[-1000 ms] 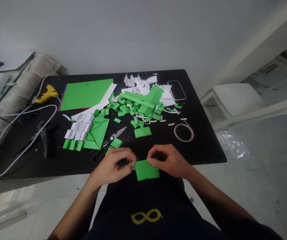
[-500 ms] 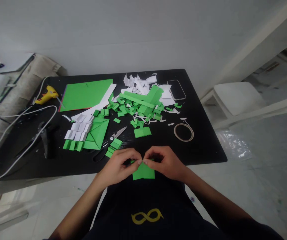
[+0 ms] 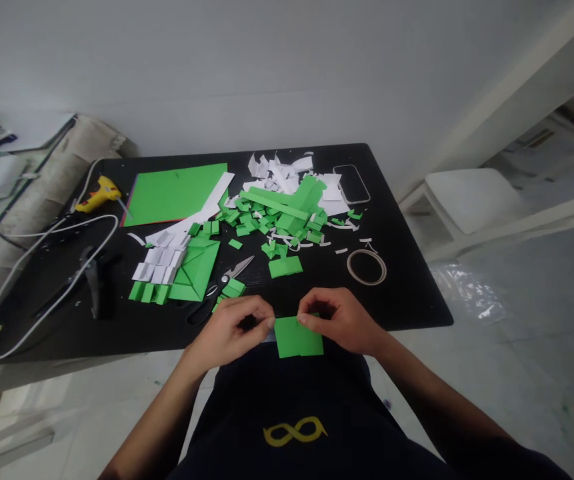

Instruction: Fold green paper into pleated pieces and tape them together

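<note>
A folded green paper piece (image 3: pixel 299 339) is held above my lap at the table's front edge. My right hand (image 3: pixel 339 321) pinches its top edge between thumb and fingers. At the paper's upper left corner, the thumb and fingertips of my left hand (image 3: pixel 239 328) are pressed together; whether they grip the corner or something small, I cannot make out. Just beyond my hands, a small folded green piece (image 3: pixel 285 266) lies on the table. Scissors (image 3: pixel 227 277) with open blades and stacked green folded pieces (image 3: pixel 233 288) are close to my left hand.
On the black table (image 3: pixel 407 293) are a heap of green and white paper scraps (image 3: pixel 287 207), a tape roll (image 3: pixel 367 267), green sheets (image 3: pixel 177 193) and folded white pieces (image 3: pixel 159 263). A yellow glue gun (image 3: pixel 101 194) with a looping white cord (image 3: pixel 49 333) is at left. A white stool (image 3: pixel 471 200) stands right.
My hands have moved apart from the paper's top middle. The green paper has shifted slightly right with my right hand, and my left fingertips are now at its left corner.
</note>
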A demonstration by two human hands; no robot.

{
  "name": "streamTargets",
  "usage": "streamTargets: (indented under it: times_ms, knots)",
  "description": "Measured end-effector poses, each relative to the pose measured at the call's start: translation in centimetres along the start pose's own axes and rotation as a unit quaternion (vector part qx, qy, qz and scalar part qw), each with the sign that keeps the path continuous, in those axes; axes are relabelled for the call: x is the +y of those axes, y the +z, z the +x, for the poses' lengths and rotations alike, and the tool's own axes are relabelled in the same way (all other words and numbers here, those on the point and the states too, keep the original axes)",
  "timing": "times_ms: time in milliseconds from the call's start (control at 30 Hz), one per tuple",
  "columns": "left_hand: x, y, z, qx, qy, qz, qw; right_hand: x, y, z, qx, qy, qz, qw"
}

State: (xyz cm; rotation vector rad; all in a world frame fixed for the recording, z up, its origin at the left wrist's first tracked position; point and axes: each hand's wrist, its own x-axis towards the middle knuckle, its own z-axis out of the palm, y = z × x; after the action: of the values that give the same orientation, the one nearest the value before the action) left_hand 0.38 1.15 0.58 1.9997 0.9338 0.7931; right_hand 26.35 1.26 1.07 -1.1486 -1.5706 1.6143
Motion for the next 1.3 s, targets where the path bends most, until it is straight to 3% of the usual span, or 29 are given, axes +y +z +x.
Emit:
streamTargets:
  times_ms: [467,667,867,1300]
  knots:
    - [0.4,-0.4,-0.1,0.011,0.003,0.003,1.000,-0.1,-0.1,0.1,0.010,-0.012,0.010,1.000]
    - [0.5,0.2,-0.1,0.031,-0.036,-0.079,0.996,-0.4,0.2,0.0,0.001,-0.005,0.012,1.000]
    - [0.4,0.8,-0.2,0.013,-0.072,-0.136,0.988,-0.3,0.2,0.0,-0.004,0.005,0.013,1.000]
    - [-0.2,0.9,-0.4,-0.018,-0.076,-0.131,0.988,0.3,-0.7,-0.2,-0.029,0.024,-0.017,0.999]
